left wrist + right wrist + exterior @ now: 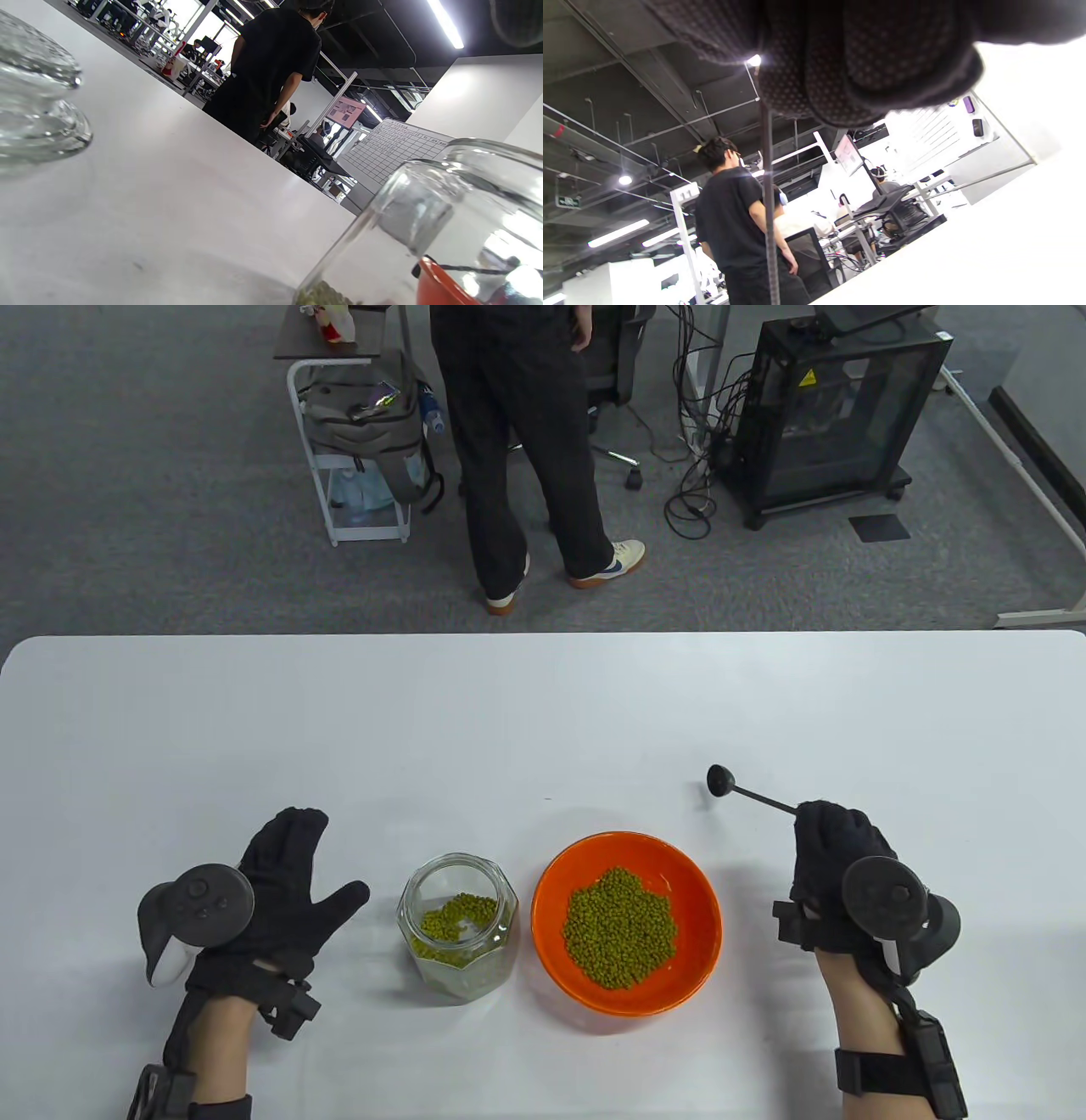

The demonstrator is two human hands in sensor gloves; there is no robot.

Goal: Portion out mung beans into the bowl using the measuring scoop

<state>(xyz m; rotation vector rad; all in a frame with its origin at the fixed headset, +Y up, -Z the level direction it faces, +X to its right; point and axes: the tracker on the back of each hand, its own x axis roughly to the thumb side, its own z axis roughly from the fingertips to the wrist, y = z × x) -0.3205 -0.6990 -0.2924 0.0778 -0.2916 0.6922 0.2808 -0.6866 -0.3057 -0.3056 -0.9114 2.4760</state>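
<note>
In the table view, the left hand (280, 891) lies flat and released at lower left beside the glass jar (459, 927); the right hand (836, 857), lower right, grips the measuring scoop (747, 791) right of the orange bowl (626, 922) of mung beans (619, 927) on the desk (543, 712). The left wrist view shows the jar (428, 237) at lower right. In the right wrist view, fingers (840, 63) at the top clench the scoop's handle (768, 203).

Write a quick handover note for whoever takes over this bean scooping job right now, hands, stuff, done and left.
Left hand: open, flat on the table left of the jar, holding nothing.
Right hand: grips the handle of the measuring scoop, raised right of the bowl.
Glass jar: open, some mung beans remain.
Orange bowl: beside the jar's right, holding a pile of beans.
Done: beans portioned into the bowl.
Left: probably more scoops from the jar, if more is wanted.
</note>
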